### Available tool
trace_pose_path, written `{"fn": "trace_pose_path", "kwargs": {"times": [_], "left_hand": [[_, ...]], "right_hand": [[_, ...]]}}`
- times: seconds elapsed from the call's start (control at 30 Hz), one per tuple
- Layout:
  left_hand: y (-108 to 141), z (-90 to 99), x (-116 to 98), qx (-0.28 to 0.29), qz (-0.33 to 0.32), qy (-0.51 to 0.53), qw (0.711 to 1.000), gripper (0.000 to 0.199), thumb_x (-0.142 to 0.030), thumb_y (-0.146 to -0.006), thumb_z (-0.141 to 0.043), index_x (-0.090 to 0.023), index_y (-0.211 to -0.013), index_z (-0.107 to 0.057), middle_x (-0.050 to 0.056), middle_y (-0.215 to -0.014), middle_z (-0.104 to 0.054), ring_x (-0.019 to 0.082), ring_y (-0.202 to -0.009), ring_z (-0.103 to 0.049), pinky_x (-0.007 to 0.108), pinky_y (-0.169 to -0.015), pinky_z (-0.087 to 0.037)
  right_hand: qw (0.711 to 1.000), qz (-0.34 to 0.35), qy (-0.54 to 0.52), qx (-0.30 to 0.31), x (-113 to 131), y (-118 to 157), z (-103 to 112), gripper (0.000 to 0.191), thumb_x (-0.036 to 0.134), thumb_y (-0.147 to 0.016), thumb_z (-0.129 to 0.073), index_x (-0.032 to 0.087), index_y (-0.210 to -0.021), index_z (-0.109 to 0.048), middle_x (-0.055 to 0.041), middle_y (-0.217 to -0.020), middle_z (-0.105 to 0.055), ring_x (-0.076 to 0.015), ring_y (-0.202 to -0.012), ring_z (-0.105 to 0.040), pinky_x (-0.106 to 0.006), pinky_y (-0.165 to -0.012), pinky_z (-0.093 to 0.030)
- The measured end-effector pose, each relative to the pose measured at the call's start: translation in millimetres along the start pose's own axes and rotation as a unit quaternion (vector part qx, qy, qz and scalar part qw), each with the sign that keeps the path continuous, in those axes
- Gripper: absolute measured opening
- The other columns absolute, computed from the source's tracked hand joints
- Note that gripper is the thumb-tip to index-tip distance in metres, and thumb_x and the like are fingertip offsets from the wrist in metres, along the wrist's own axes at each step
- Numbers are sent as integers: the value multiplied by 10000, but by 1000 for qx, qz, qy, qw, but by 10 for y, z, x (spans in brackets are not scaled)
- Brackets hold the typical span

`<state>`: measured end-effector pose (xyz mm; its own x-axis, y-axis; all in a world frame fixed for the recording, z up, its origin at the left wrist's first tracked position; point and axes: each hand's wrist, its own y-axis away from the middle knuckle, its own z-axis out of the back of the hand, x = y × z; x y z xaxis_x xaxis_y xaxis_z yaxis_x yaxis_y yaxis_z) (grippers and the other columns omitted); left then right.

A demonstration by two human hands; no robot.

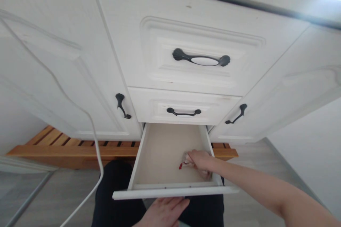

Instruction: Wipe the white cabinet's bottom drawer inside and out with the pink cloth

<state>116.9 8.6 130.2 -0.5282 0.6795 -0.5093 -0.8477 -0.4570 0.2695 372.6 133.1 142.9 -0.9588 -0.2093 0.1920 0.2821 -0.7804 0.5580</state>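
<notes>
The lowest drawer (pixel 165 149) of a white cabinet is pulled out, with a pale bottom and white sides. Inside it, at the right, my right hand (pixel 200 160) is closed on a small item (pixel 185 158) that looks whitish with a red end; what it is, I cannot make out. A brownish patch shows under the wrist, too blurred to name. My left hand (pixel 165 212) lies with fingers stretched against the outside of the drawer front (pixel 144 194), below its top edge.
Two closed drawers with dark handles (pixel 201 58) are above, and cabinet doors flank them. A white cable (pixel 97 142) hangs at the left. A slatted wooden platform (pixel 80 151) runs under the cabinet. My dark-clothed legs are beneath the drawer.
</notes>
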Motion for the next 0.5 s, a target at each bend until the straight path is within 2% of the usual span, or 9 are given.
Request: {"fn": "trace_pose_path", "kwargs": {"times": [0.07, 0.17, 0.23, 0.37, 0.5], "left_hand": [[-1, -11, -6, -18, -1, 18, 1000, 815, -131, -832, -686, -325, -1540, -332, 46, -1539, -520, 263, -1397, -515, 429, -1148, -456], [-14, -62, -2, -45, 0, 48, 998, 823, -137, -795, -688, -316, -1527, -357, 51, -1538, -524, 289, -1382, -530, 465, -1153, -451], [-22, -84, -7, -49, -2, 61, 997, 827, -161, -790, -678, -314, -1533, -348, 58, -1556, -501, 299, -1396, -513, 491, -1173, -421], [-26, -46, -49, -31, 10, 74, 997, 827, -205, -799, -673, -308, -1545, -331, 82, -1579, -467, 325, -1440, -452, 551, -1195, -369], [-21, 27, -100, -34, 17, 75, 996, 809, -244, -806, -699, -310, -1535, -355, 87, -1566, -485, 319, -1433, -462, 531, -1201, -365]], "right_hand": [[999, -7, -26, 21, 33, 55, -73, 566, 143, -563, -850, 190, -1104, -690, -84, -1046, -741, -297, -940, -714, -331, -798, -516], [996, -42, -76, 5, 183, 41, -155, 466, 110, -608, -786, 176, -1057, -681, -98, -1004, -742, -283, -929, -708, -327, -779, -507], [991, -61, -118, -11, 367, -36, -187, 426, 89, -622, -753, 181, -1030, -673, -96, -982, -737, -268, -926, -703, -318, -768, -502], [975, -76, -207, -30, 923, -315, -205, 413, 96, -634, -745, 179, -1027, -650, -101, -990, -721, -275, -948, -699, -325, -765, -500], [946, -53, -316, -39, 1638, -577, -219, 380, 93, -652, -727, 191, -1002, -618, -77, -938, -696, -264, -956, -697, -302, -735, -499]]}}
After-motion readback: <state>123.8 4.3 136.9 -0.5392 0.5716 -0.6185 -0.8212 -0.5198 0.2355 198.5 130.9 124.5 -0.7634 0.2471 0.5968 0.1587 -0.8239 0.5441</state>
